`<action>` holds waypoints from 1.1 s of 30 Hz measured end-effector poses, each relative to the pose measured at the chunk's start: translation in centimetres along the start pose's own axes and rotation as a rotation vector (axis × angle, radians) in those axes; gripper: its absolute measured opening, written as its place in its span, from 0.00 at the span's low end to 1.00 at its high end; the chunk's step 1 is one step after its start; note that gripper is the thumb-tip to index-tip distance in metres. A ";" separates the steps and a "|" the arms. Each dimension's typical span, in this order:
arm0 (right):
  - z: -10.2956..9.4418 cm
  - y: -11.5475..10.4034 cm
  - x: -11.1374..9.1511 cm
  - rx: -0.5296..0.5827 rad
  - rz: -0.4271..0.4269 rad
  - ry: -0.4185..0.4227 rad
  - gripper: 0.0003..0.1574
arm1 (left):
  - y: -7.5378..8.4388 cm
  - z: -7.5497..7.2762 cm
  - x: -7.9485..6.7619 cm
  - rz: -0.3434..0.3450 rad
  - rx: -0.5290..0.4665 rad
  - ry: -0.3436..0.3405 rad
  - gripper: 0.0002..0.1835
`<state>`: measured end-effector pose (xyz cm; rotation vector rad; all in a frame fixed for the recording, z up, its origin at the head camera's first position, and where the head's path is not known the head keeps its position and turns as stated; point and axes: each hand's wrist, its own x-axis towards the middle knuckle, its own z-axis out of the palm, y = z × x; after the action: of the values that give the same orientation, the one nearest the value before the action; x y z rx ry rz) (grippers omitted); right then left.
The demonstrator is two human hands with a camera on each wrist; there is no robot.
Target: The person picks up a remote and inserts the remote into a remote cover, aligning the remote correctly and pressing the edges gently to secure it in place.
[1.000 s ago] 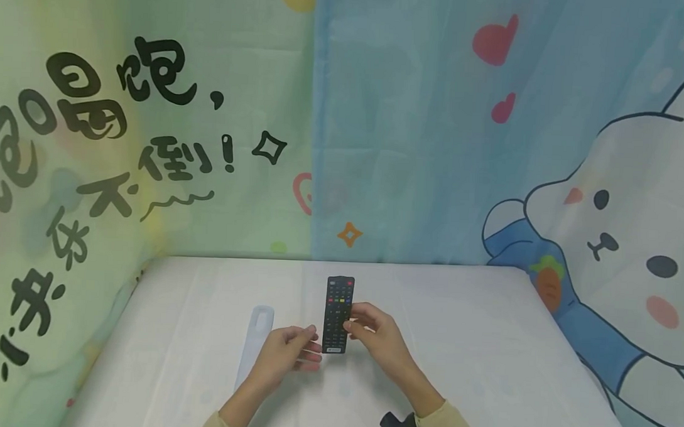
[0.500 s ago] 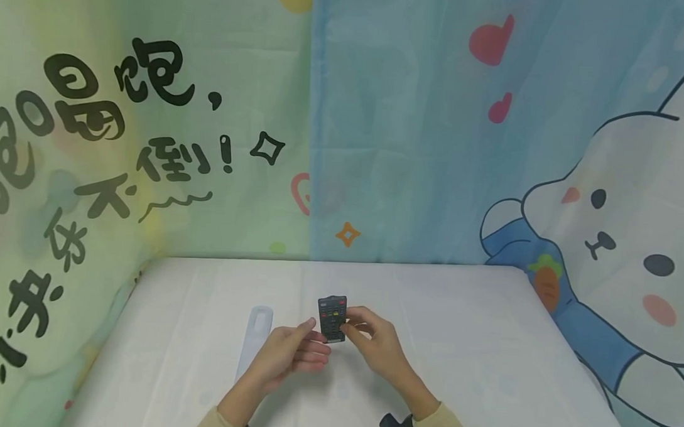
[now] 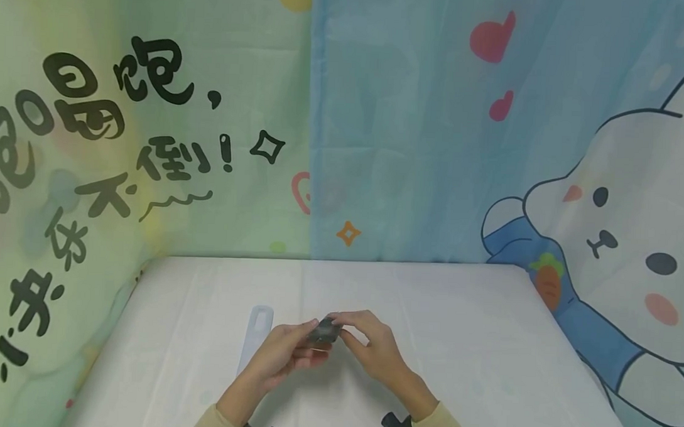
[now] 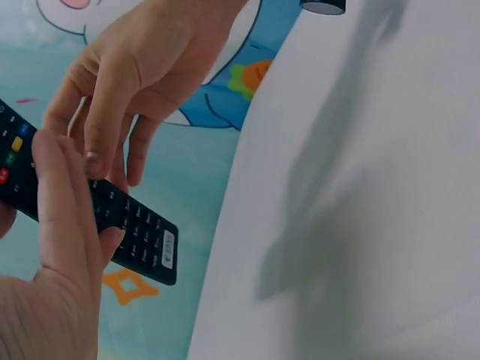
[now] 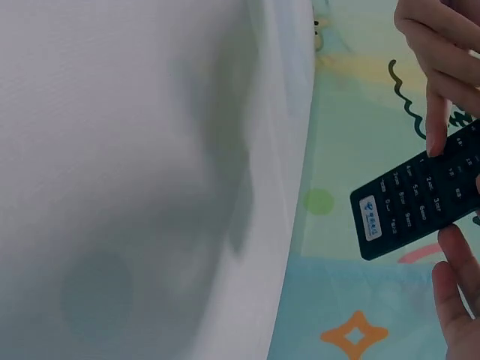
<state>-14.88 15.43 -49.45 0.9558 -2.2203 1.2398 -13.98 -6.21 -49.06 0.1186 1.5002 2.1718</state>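
Observation:
A black remote control [image 3: 324,331] is held up above the table between both hands, tipped so that it looks short in the head view. My left hand [image 3: 283,350] grips it from the left, thumb on top and fingers beneath. From the other side my right hand [image 3: 378,345] pinches it with thumb and index finger. In the left wrist view the key side of the remote control [image 4: 142,229] shows, coloured buttons at one end and a white label at the other. The right wrist view shows number keys on the remote control [image 5: 409,199]; its other end is cut off.
A pale, flat strip with a slot in its end [image 3: 257,330] lies on the white table [image 3: 456,343], partly hidden behind the left hand. A printed curtain [image 3: 400,178] stands along the table's back edge. Dark wrist-worn devices [image 3: 398,426] show near the sleeves.
The remote control has gone from upright, keys facing the camera, to tipped over and foreshortened. The left hand has moved from beside it to gripping it, while the right hand keeps its hold.

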 end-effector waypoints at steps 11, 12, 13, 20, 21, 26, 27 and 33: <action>-0.1 0.3 0.0 -0.096 -0.038 0.010 0.21 | 0.1 0.0 0.3 -0.011 0.012 0.007 0.28; -0.1 0.3 0.0 -0.100 -0.036 0.014 0.21 | 0.0 0.0 0.3 -0.013 0.010 0.006 0.29; -0.1 0.3 0.0 -0.101 -0.030 0.017 0.21 | 0.0 0.0 0.3 -0.013 0.006 0.004 0.29; 0.0 0.4 -0.1 -0.081 0.046 0.021 0.24 | -0.3 0.0 0.2 -0.015 -0.011 0.005 0.33; 0.0 0.4 -0.1 -0.075 0.064 0.023 0.23 | -0.3 0.0 0.1 -0.014 -0.006 0.009 0.33; 0.0 -0.2 0.1 0.070 0.267 0.029 0.19 | -0.5 0.0 0.1 0.005 0.027 0.023 0.34; 0.0 -0.4 0.1 0.117 0.330 0.027 0.18 | -0.5 0.0 0.1 0.005 0.030 0.026 0.34; -0.5 -0.8 0.8 0.378 0.617 -0.007 0.23 | -0.4 0.3 0.0 0.009 0.073 0.052 0.35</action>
<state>-14.81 15.28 -48.27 0.3813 -2.4228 1.9757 -13.75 -5.88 -49.31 0.0943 1.6112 2.1432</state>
